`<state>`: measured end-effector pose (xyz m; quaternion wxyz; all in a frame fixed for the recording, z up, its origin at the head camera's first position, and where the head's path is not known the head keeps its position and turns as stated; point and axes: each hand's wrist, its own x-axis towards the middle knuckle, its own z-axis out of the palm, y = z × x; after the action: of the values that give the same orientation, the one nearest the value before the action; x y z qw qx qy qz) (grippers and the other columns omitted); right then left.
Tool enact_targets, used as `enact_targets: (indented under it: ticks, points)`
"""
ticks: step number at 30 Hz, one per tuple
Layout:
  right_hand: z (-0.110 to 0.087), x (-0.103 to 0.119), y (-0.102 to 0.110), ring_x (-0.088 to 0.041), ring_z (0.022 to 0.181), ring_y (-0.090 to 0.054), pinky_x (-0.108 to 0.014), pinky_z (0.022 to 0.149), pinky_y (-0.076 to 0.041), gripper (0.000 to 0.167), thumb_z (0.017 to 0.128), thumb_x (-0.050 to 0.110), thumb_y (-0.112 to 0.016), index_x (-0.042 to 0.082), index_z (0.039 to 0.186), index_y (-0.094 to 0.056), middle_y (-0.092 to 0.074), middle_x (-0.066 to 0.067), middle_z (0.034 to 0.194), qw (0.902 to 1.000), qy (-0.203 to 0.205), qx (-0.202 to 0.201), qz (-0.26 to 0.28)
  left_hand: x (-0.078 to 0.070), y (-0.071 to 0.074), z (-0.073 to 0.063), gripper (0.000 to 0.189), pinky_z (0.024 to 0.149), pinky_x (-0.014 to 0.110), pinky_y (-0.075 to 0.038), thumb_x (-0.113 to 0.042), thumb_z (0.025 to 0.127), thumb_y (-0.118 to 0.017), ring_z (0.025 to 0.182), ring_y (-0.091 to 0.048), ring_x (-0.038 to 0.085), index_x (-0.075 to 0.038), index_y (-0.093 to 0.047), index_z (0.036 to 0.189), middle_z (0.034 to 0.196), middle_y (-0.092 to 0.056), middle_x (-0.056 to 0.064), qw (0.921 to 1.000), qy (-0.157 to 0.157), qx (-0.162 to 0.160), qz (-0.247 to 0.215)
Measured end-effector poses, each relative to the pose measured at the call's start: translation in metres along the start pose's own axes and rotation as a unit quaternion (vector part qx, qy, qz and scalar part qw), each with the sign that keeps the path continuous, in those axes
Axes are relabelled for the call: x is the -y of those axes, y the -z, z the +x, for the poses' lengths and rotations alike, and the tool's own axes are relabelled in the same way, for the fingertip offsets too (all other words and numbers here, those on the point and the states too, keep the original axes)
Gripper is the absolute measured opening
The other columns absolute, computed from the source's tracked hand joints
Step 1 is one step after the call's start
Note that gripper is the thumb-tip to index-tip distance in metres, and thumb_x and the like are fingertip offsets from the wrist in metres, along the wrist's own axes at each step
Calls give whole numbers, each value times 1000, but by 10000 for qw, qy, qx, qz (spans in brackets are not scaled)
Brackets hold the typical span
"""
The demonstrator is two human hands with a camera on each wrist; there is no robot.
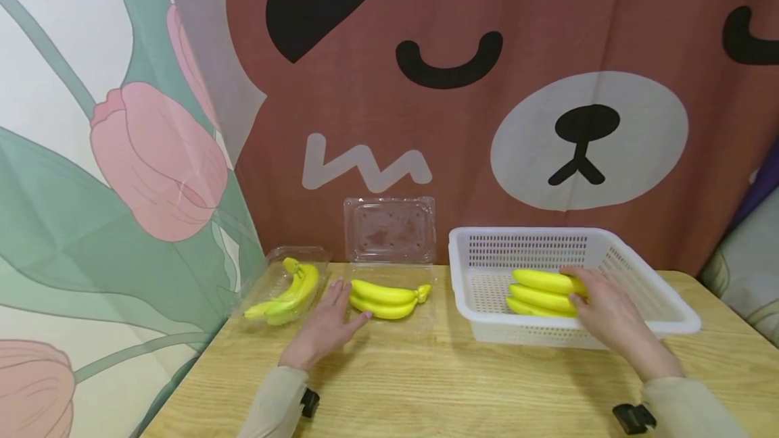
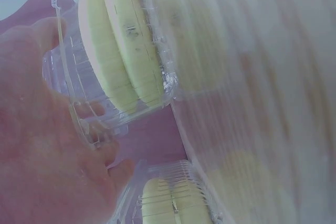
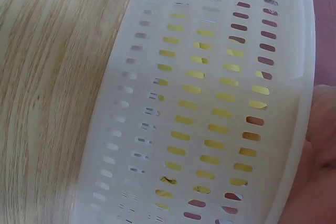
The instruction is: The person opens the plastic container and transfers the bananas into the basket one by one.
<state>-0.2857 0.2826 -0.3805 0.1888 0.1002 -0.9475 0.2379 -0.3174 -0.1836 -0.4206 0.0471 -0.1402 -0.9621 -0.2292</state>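
Note:
In the head view my left hand (image 1: 322,326) holds the left end of an open clear plastic clamshell box (image 1: 389,232), thumb at its front and fingers at its side. The left wrist view shows my left hand (image 2: 52,135) against the box's rim. A yellow bunch of bananas (image 1: 383,299) lies in that box. My right hand (image 1: 611,309) grips the right end of another bunch of bananas (image 1: 541,293), in a white perforated basket (image 1: 481,330). From the right wrist, the basket wall (image 3: 199,103) hides most of the bunch and of my right hand (image 3: 317,166).
At the left stands another clear plastic box (image 1: 255,289) with bananas (image 1: 298,293) in it. All of it stands on a wooden table (image 1: 426,384). Directly behind hangs a brown bear curtain (image 1: 462,154), and a tulip-printed one (image 1: 152,154) is at the left.

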Motion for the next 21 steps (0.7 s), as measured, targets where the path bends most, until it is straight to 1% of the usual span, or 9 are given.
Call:
enact_targets:
  ticks: [3, 6, 13, 21]
  points:
    - [0, -1, 1, -52, 113, -44, -68, 96, -33, 42, 91, -3, -59, -7, 132, -51, -51, -34, 125, 10000, 3, 44, -33, 0, -1, 0, 86, 118, 49, -14, -57, 97, -50, 149, -3, 30, -3, -19, 156, 163, -7, 14, 10000, 9, -44, -33]
    - [0, -1, 2, -50, 109, -46, -66, 88, -39, 42, 91, -2, -60, -6, 132, -52, -52, -34, 123, 9999, 8, 106, -69, 1, -2, 0, 86, 117, 50, -15, -57, 97, -51, 149, -5, 31, -2, -21, 156, 163, -8, 15, 10000, 2, -87, -45]
    - [0, -2, 2, -52, 112, -45, -68, 92, -35, 42, 92, -1, -59, -6, 133, -51, -52, -34, 125, 9998, 10, 165, -65, 3, -2, 1, 87, 117, 49, -14, -58, 96, -50, 149, -4, 30, -3, -20, 156, 162, -7, 14, 10000, 11, -61, -26]
    - [0, -2, 0, -51, 110, -48, -66, 87, -41, 42, 90, -2, -60, -6, 132, -52, -55, -32, 122, 9998, 118, 72, -108, 2, -2, 0, 86, 117, 50, -15, -58, 97, -50, 149, -5, 31, -3, -20, 156, 162, -8, 15, 9999, -12, -98, -18]
